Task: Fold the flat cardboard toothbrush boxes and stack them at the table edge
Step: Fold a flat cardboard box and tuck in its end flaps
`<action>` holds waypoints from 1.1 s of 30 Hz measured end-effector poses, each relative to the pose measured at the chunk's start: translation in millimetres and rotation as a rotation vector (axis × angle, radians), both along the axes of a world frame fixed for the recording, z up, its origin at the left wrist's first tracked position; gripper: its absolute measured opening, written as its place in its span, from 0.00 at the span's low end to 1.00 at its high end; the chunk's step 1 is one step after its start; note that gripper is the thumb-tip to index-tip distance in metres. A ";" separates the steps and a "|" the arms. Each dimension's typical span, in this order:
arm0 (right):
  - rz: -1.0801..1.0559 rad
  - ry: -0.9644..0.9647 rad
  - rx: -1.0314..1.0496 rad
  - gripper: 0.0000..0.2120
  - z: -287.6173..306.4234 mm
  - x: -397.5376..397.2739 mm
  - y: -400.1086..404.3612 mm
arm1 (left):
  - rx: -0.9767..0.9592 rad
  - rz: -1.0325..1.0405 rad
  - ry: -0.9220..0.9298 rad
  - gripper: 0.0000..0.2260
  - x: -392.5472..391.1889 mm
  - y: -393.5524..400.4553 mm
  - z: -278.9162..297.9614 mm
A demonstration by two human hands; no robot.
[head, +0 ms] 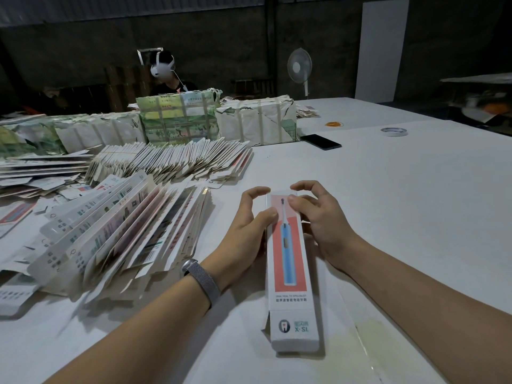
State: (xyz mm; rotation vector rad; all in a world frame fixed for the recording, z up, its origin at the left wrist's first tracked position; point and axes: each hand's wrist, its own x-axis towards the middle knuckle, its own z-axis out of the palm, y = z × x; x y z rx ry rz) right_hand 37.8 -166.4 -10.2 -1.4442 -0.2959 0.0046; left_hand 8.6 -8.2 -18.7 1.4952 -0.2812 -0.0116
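One folded toothbrush box [291, 270] lies lengthwise on the white desk [401, 189] at lower centre of the frame, printed face up. Both of my hands close on its far end: my left hand [246, 220] curls against its left side with the thumb on top, my right hand [318, 217] presses its fingertips on the right edge. Fanned flat boxes [116, 231] sit to the left, wrapped bundles [177, 120] beyond, and a phone [320, 141] and tape roll [394, 131] at upper right.

Box's [291, 275] far end behind both hands' fingers; flat stack [16, 295] cut by left edge.
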 end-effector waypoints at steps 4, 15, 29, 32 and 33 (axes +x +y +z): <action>0.005 0.036 0.027 0.01 0.7 0.6 -1.3 | 0.007 -0.005 0.001 0.10 1.0 0.3 -1.5; 0.003 0.082 0.033 0.04 1.8 0.2 -3.4 | 0.041 -0.006 -0.017 0.11 1.8 1.4 -3.0; -0.014 0.086 0.020 0.05 3.1 -1.3 -2.8 | 0.036 -0.004 -0.020 0.10 3.3 2.2 -3.7; -0.014 0.087 0.034 0.05 3.7 -2.0 -2.3 | 0.052 -0.003 -0.035 0.11 3.0 2.7 -3.2; -0.013 0.084 0.041 0.05 3.7 -2.2 -1.9 | 0.056 0.001 -0.037 0.11 3.3 2.6 -3.6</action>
